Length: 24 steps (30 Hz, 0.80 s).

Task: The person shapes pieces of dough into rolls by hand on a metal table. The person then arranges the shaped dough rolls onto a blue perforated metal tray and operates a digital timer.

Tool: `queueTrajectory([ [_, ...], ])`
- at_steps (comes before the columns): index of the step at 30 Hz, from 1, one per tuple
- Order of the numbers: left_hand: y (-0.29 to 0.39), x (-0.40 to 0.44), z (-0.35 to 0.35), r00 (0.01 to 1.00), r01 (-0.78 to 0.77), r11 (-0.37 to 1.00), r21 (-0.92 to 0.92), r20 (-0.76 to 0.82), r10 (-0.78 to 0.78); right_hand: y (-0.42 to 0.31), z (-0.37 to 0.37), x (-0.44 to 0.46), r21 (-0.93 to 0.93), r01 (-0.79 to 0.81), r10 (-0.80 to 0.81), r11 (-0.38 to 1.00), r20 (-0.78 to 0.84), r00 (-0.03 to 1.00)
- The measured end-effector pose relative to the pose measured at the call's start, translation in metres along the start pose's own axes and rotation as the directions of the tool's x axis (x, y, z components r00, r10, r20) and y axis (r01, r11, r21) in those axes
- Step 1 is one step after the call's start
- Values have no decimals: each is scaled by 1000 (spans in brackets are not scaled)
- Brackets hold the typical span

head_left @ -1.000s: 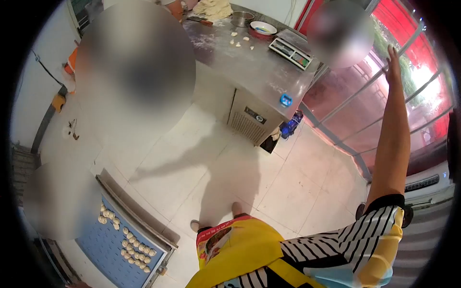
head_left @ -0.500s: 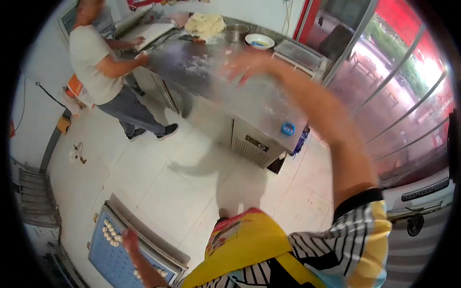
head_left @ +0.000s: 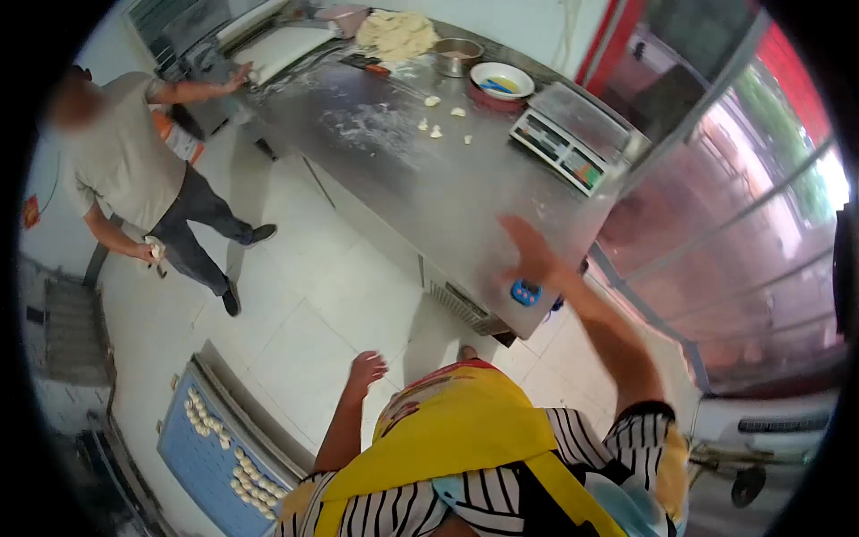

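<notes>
My right hand (head_left: 534, 257) is stretched over the near end of the steel table, somewhat blurred, its thumb and fingers apart with nothing in them. Just below it, at the table corner, lies a small blue timer-like device (head_left: 525, 293). My left hand (head_left: 365, 369) hangs over the floor in front of my yellow apron (head_left: 456, 416), fingers loosely parted and nothing visible in it. To its left is a blue tray (head_left: 192, 465) bearing rows of small pale dough pieces (head_left: 255, 483). Several small dough lumps (head_left: 436, 132) lie farther up the table.
A scale (head_left: 564, 143) stands at the table's right, beside a white bowl (head_left: 501, 80) with yellow liquid, a metal pot (head_left: 458, 57) and a large dough mass (head_left: 396, 34). On the left, a co-worker (head_left: 134, 152) stands by a dough machine (head_left: 291, 54), holding something pale.
My right hand has drawn back from mid-table toward the blue device. My left hand has moved from above the tray to the right. The co-worker has turned, with one arm lowered.
</notes>
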State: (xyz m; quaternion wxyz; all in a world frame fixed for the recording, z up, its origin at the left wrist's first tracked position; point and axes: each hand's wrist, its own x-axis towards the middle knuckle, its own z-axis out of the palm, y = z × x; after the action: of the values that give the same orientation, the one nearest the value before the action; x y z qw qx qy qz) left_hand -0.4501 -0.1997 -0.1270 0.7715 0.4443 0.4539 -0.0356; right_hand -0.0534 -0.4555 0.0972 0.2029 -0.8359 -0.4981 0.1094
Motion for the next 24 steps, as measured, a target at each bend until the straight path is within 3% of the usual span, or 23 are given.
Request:
queueTrajectory([
  [1,15,6,38,1000,23,978,206,7,-25,4,19,-26,52,-58,62,997,-75,995],
  [2,28,9,70,997,-34,953,302,76,11,21,34,-44,113,-125,141,986,-139,980],
  [3,16,36,83,978,-109,954,281,200,53,41,47,-51,161,-161,193,974,-203,960],
  [4,41,24,118,963,-207,874,440,248,104,64,68,-64,216,-215,267,952,-247,932],
  [5,51,29,143,966,-188,821,539,253,55,75,84,-85,269,-274,348,923,-286,893],
  [8,87,10,196,949,-207,830,518,312,42,82,104,-93,112,-221,244,969,-277,929],
  [9,88,13,202,944,-215,819,533,329,34,61,88,-89,161,-329,355,931,-176,918],
  [14,90,15,217,954,-165,827,537,300,-5,64,98,-80,59,-329,333,943,-101,937],
  [17,91,9,215,964,-110,913,392,266,2,74,111,-77,129,-297,313,946,-128,941],
  [20,82,13,213,960,-79,974,210,278,18,67,113,-66,195,-161,184,968,-103,978],
  [22,94,-8,220,969,-36,996,-80,242,54,33,103,-30,288,10,7,957,-58,998],
  [24,112,-48,211,957,-9,919,-393,262,122,-44,90,-6,435,161,-175,886,-8,985],
])
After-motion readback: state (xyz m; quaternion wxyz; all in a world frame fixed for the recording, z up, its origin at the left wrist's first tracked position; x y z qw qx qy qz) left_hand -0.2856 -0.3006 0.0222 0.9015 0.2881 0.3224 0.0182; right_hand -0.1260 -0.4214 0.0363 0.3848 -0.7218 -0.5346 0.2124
